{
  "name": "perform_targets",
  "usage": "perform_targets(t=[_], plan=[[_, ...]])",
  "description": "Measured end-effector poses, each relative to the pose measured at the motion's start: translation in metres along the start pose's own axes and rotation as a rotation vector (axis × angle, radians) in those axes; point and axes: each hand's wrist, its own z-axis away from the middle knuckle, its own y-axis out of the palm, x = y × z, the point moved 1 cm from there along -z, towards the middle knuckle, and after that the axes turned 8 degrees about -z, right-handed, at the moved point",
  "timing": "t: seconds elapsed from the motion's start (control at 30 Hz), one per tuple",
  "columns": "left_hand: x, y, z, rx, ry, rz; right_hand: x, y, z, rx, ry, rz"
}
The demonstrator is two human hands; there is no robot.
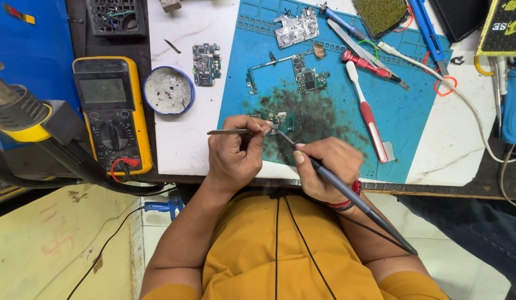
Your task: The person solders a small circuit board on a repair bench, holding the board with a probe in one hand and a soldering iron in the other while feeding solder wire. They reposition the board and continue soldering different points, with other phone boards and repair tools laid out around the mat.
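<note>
While both hands work, a multimeter (112,111) sits leftward.

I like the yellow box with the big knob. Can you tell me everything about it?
The yellow meter is a handheld tester with a yellow rubbery shell around a dark face. It has a blank grey screen on top, a round black dial in the middle, and a red plug with a looped red wire near the bottom. It lies flat on the dark bench, left of a round tin, and neither hand touches it.

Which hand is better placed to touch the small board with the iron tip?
Right. The right hand holds the iron, tip at the board; the left hand holds tweezers.
</note>
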Motion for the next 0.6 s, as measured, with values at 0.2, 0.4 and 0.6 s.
perform_targets(t=[0.2, 0.4, 0.6], plan=[[-0.0013, -0.0005, -0.0007, 0.005, 0.002, -0.034, 0.0016, 0.0012, -0.0024, 0.009, -0.012, 0.036], [-0.0018, -0.0004, -0.0023, 0.006, 0.019, -0.057, 0.0019, 0.0014, -0.002, -0.007, 0.015, 0.031], [-0.0018, -0.0007, -0.0023, 0.008, 0.024, -0.056, 0.0021, 0.0015, -0.0026, 0.004, 0.009, 0.026]])
